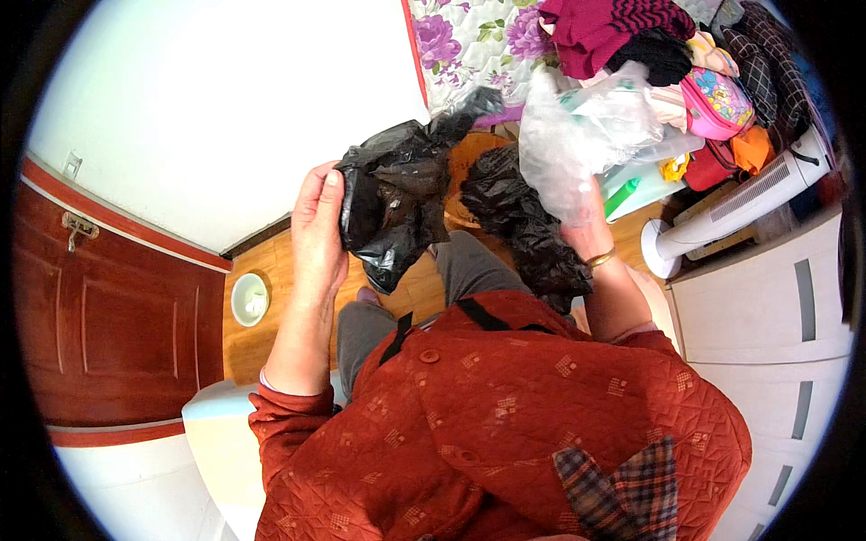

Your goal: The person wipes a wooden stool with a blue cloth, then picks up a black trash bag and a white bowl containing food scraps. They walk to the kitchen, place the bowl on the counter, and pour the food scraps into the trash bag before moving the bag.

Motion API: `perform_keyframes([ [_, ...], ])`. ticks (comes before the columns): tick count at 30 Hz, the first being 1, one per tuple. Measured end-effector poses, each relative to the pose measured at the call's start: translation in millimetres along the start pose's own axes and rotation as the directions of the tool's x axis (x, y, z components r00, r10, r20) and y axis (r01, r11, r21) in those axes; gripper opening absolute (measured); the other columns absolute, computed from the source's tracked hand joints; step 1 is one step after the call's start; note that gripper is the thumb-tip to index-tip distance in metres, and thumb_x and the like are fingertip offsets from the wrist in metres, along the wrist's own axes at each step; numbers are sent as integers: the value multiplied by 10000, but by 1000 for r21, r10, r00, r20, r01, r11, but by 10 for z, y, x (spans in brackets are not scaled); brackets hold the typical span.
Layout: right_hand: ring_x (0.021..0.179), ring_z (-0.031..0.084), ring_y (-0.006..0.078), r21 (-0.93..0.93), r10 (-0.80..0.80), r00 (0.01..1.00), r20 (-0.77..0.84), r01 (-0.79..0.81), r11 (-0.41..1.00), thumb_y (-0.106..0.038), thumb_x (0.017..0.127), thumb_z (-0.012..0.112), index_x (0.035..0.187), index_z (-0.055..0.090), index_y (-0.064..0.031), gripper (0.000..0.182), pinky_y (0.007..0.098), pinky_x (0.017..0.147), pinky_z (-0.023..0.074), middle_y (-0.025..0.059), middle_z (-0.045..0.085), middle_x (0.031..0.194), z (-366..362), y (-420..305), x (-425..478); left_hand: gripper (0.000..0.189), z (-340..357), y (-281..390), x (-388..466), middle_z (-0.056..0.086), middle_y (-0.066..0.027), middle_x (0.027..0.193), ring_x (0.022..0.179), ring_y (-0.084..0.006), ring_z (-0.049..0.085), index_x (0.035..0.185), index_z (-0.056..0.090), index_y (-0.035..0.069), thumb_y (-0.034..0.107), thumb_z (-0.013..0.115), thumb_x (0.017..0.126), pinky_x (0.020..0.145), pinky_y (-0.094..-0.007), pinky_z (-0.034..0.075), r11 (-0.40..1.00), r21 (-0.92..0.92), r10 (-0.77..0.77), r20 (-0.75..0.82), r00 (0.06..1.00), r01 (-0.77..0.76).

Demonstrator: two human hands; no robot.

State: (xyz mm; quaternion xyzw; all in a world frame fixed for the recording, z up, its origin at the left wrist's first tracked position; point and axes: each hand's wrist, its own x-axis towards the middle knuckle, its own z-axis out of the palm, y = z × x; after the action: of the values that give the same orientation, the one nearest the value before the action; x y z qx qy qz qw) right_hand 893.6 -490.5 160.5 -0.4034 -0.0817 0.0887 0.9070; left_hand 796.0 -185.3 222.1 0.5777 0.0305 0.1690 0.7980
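Observation:
My left hand (pixel 320 220) grips a crumpled black plastic bag (pixel 396 196) by its left edge, the thumb lying on top. The bag hangs over my knees, and one twisted end reaches toward the bed. In my right hand (pixel 587 226) is a translucent white plastic bag (pixel 575 135), which covers most of the fingers. A second black plastic bag (pixel 521 209) hangs down beside that hand to the wrist; whether the fingers hold it too is hidden. Behind the bags, part of a round orange-brown stool or container (pixel 467 162) shows.
A floral quilted mattress (pixel 480 40) bears piled clothes (pixel 602 34) and a pink patterned case (pixel 720 101). At right stand a white tower fan (pixel 737 203) and pale drawers (pixel 751 297). A bowl (pixel 249 299) sits on the wood floor near a red-brown door (pixel 122 311).

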Motion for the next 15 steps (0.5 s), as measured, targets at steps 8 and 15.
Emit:
perform_keyframes([
  [8,1209,518,237,-542,6,888,459,275,794,-186,987,516,1356,492,5,415,387,1082,393,129,554,1330,717,601,92,409,386,-78,-206,559,-84,1316,1191,-193,536,1373,486,23,238,510,1025,1032,-342,427,995,-40,-91,76,993,94],
  [15,1256,504,315,-769,306,709,635,617,167,-153,937,523,1323,520,17,421,400,1105,353,197,544,1350,402,1406,-149,326,420,-118,-291,640,-48,1168,1053,-136,585,1257,604,35,258,536,1029,946,-290,467,977,65,-211,219,953,202],
])
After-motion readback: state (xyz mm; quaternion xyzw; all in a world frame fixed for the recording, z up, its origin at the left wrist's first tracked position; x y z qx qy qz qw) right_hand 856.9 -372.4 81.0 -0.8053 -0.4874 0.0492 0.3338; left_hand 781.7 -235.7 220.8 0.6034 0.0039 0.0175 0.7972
